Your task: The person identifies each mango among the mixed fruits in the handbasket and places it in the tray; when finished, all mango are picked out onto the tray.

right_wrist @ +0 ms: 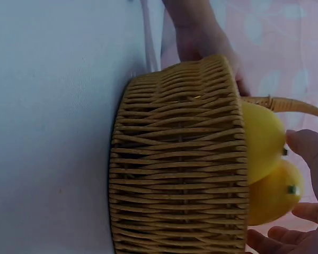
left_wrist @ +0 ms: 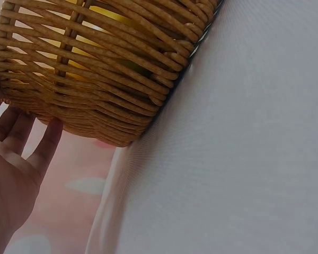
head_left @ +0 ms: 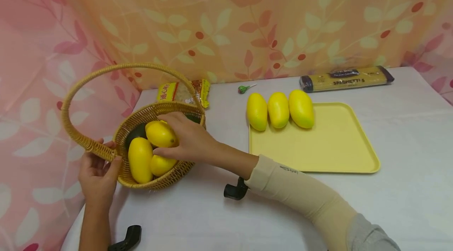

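Note:
My left hand (head_left: 97, 170) grips the wicker basket (head_left: 184, 170) at its left side, thumb on the rim by the handle's foot; in the left wrist view its fingertips touch the weave. My right hand (head_left: 191, 137) reaches into the basket and holds a yellow lemon (head_left: 159, 133) between thumb and fingers. Beside that lie a yellow mango (head_left: 139, 160) and another yellow fruit (head_left: 162, 165), partly hidden under the thumb. A dark green avocado-like fruit (head_left: 136, 133) sits behind them. The right wrist view shows two yellow fruits (right_wrist: 259, 140) above the rim, next to the right hand's fingers.
Three mangoes (head_left: 278, 110) lie along the upper left of a yellow tray (head_left: 329, 145). Behind are a spaghetti pack (head_left: 348, 80), a small lollipop (head_left: 245, 88) and a yellow food bag (head_left: 182, 92). Black fittings (head_left: 235, 191) show near both forearms. Patterned cloth (head_left: 226, 27) encloses the table.

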{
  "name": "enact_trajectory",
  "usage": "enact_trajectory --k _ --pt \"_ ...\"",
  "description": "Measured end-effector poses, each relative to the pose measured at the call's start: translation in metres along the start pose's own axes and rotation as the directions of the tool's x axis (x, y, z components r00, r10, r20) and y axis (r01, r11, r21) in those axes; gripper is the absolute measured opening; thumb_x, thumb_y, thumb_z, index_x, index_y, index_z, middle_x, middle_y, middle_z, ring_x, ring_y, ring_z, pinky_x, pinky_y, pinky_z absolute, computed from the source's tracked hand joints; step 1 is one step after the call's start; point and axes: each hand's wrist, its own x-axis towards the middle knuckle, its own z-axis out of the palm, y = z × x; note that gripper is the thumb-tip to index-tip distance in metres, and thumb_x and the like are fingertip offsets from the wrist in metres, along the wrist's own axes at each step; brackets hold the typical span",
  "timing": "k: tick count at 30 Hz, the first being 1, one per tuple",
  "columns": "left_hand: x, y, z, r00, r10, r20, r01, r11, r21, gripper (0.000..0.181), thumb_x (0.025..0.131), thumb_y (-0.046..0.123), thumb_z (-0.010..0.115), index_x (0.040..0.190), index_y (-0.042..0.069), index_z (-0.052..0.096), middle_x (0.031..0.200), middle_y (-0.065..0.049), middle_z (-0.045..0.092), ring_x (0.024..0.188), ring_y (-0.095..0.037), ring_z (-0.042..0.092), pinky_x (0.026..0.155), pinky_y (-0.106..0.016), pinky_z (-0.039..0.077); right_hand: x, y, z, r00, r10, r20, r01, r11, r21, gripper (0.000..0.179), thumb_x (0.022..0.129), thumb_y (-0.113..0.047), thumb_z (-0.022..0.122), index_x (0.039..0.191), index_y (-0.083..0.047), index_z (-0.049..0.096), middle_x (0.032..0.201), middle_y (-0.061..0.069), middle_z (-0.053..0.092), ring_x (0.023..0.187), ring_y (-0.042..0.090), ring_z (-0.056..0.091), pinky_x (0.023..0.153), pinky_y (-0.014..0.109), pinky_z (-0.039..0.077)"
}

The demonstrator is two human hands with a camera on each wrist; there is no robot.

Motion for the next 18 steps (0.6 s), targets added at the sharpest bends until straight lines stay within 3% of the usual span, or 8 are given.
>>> enact_trajectory --k 6,11,14,18 --pt "0.0 0.002 0.0 1.0 -0.012 -0.002 0.012 1.0 0.008 0.057 0.086 -0.021 0.061 0.138 0.002 0.054 0.124 -0.015 0.062 0.119 -0.023 0.057 0.096 -0.019 0.048 0.016 0.001 0.007 0.998 0.063 0.027 -0.063 0.998 -0.015 0.084 0.085 -0.051 0.076 0.151 -0.013 0.041 0.146 0.006 0.043 0.114 0.011 0.051 0.088 0.019 0.048" --pt "0.001 0.0 -0.001 1.0 0.016 0.008 -0.016 1.0 -0.018 0.057 0.086 -0.023 0.061 0.138 -0.001 0.054 0.124 -0.016 0.062 0.118 -0.024 0.058 0.096 -0.019 0.048 0.02 0.003 0.006 0.994 0.101 0.035 -0.101 0.995 0.009 0.08 0.086 -0.047 0.077 0.15 -0.014 0.043 0.144 0.006 0.046 0.113 0.011 0.051 0.086 0.021 0.048" --pt "0.001 -0.001 -0.001 0.999 0.035 0.012 -0.034 0.999 -0.04 0.057 0.085 -0.023 0.061 0.137 -0.002 0.054 0.122 -0.017 0.063 0.117 -0.025 0.058 0.095 -0.019 0.049 0.019 0.007 0.006 0.997 0.072 0.015 -0.073 0.996 0.056 0.073 0.088 -0.038 0.076 0.148 -0.013 0.045 0.142 0.005 0.049 0.11 0.01 0.051 0.085 0.018 0.047" --pt "0.002 -0.002 -0.001 0.999 0.05 0.016 -0.05 0.998 -0.033 0.056 0.085 -0.023 0.061 0.136 -0.001 0.055 0.121 -0.017 0.064 0.117 -0.025 0.058 0.095 -0.019 0.049 0.012 0.013 0.004 0.997 0.028 -0.068 -0.014 0.98 0.199 0.066 0.089 -0.026 0.076 0.144 -0.008 0.047 0.141 0.004 0.051 0.111 0.009 0.051 0.089 0.017 0.046"
